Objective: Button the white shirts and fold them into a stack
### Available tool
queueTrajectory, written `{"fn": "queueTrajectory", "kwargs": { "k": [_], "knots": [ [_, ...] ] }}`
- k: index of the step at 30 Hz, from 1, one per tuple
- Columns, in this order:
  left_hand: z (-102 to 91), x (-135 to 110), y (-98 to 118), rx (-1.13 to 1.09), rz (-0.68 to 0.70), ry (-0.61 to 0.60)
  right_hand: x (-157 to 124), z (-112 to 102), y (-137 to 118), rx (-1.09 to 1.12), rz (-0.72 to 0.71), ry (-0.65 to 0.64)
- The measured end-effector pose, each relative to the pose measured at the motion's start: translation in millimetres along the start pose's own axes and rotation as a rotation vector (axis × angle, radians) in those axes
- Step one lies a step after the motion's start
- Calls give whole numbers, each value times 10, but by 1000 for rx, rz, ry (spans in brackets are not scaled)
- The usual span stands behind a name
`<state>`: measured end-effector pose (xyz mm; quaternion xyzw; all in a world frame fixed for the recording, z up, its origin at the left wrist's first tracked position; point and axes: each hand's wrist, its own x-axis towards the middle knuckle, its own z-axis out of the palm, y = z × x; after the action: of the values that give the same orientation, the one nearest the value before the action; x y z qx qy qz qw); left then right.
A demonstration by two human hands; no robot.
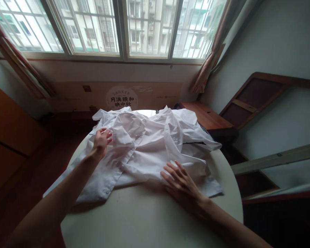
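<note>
A white button-up shirt (pixel 150 144) lies crumpled across the round white table (pixel 144 217). Its collar is toward the window and its buttoned front edge runs down the left part. Over the shirt's left side is my left hand (pixel 102 142), fingers loosely bent and apart, with no cloth visibly gripped. My right hand (pixel 179 181) rests on the lower right part of the shirt, its fingers spread. A dark strip shows from under the cloth at the right.
Beyond the table, a printed cardboard panel (pixel 165 96) stands below the barred window (pixel 121 31). A reddish wooden surface (pixel 209 115) is at the far right, and a wooden-framed panel (pixel 255 93) leans against the wall. An orange-brown cabinet (pixel 12 134) is at the left.
</note>
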<state>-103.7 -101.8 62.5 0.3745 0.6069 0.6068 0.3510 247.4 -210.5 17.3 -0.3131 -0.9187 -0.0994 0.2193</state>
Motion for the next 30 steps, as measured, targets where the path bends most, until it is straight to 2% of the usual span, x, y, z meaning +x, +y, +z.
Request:
{"fn": "queueTrajectory", "kwargs": {
  "k": [1, 2, 5, 7, 9, 12, 14, 18, 20, 22, 24, 26, 28, 30],
  "knots": [
    [-8, -136, -77, 125, 158, -4, -11, 13, 27, -16, 12, 22],
    [-27, -290, -143, 271, 341, -62, -22, 28, 60, -22, 25, 45],
    [-128, -776, -265, 687, 865, -352, -37, 70, 167, 33, 67, 122],
    [-210, -1041, -303, 878, 1057, -466, -19, 62, 219, 130, 126, 157],
    [-295, -1218, -324, 1013, 1089, -572, 19, 3, 250, 255, 241, 171],
    [-427, -1333, -342, 1093, 976, -779, 94, -164, 291, 422, 484, 117],
    [-501, -1348, -344, 1102, 877, -854, 136, -271, 347, 457, 599, 55],
    [-559, -1317, -324, 1139, 601, -882, 172, -305, 541, 330, 613, 18],
    [-538, -1267, -291, 1029, 442, -915, 183, -231, 641, 181, 557, 93],
    [-494, -1180, -231, 764, 234, -937, 201, -142, 707, -13, 480, 187],
    [-437, -1047, -148, 422, -26, -890, 219, -71, 720, -214, 425, 272],
    [-378, -878, -58, 158, -234, -773, 227, -29, 682, -337, 327, 321],
    [-327, -704, 20, 41, -312, -652, 217, -2, 614, -332, 112, 272],
    [-290, -565, 71, 12, -324, -583, 199, 28, 550, -249, -115, 145]
  ]
}}
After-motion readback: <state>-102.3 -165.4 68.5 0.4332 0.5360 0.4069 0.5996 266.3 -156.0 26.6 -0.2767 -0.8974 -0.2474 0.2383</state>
